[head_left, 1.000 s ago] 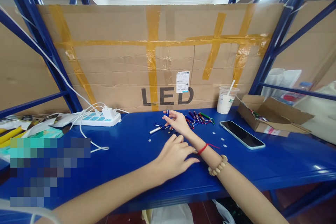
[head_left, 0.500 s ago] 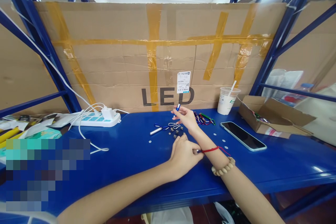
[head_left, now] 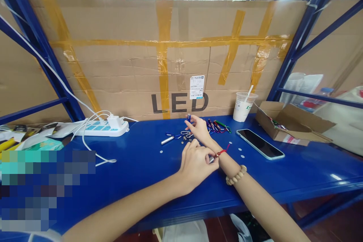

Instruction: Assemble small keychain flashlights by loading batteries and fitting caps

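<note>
While my right hand (head_left: 199, 128) pinches a small blue cylinder (head_left: 188, 117) nearly upright between thumb and fingers, above the far part of the blue tabletop (head_left: 136, 170), my left hand (head_left: 195, 164) lies across near my right wrist. Its thumb and forefinger are closed on a small silvery piece (head_left: 211, 159), just beside the red cord (head_left: 222, 151) I wear; most of that piece is hidden from me.

To the right sits an open cardboard box (head_left: 292, 136), its flaps spread outward. I can see a few small, shiny coloured pieces (head_left: 279, 124) inside, heaped toward its left end; the front wall hides whatever lies lower. Near the box's left side stands a clear plastic cup (head_left: 244, 107), lidded, with a straw (head_left: 249, 92) leaning out and a pale, milky drink filling much of it. Beneath the tabletop's front edge I see a white bag (head_left: 184, 232), but cannot tell what it holds.

Left of my right hand lies a silver cylinder (head_left: 167, 140); behind that hand, coloured cylinders with clips (head_left: 219, 126) lie bunched together. A phone (head_left: 260, 143) rests in front of the box.
</note>
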The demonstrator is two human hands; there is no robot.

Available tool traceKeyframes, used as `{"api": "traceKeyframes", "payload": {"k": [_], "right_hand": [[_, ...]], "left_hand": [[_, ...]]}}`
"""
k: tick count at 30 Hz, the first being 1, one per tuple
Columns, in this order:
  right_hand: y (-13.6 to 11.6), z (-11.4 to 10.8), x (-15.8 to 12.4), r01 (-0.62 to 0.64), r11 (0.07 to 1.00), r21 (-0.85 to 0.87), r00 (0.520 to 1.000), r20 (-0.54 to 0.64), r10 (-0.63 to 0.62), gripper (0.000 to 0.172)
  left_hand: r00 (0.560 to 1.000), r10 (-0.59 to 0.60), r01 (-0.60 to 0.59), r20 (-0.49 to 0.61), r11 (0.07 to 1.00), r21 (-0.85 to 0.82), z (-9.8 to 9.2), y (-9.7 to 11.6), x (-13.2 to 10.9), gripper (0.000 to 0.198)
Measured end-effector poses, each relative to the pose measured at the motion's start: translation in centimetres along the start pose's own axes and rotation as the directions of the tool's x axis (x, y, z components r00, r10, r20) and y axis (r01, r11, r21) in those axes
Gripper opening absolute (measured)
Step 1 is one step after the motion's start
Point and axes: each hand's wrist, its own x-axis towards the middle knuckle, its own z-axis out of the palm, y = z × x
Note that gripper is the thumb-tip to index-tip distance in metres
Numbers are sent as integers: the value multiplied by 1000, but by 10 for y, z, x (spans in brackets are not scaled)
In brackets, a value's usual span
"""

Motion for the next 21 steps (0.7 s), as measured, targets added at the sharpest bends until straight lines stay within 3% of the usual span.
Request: {"api": "traceKeyframes", "payload": {"k": [8,12,16,21], "right_hand": [[-4,0,-8,181,948,-261,983,89,-163,24],[-10,0,-21,257,907,-333,965,142,-221,31],[-12,1,-29,272,901,-338,960,160,-230,30],[-19,3,-27,267,887,-377,963,141,-230,29]], "left_hand": [[976,190,-181,-107,979,89,-4,0,2,14],[956,281,-268,-81,953,143,-2,0,6,16],[957,285,-275,-50,950,147,-2,-1,11,17],[981,192,-187,-42,977,101,-11,-4,7,19]]}}
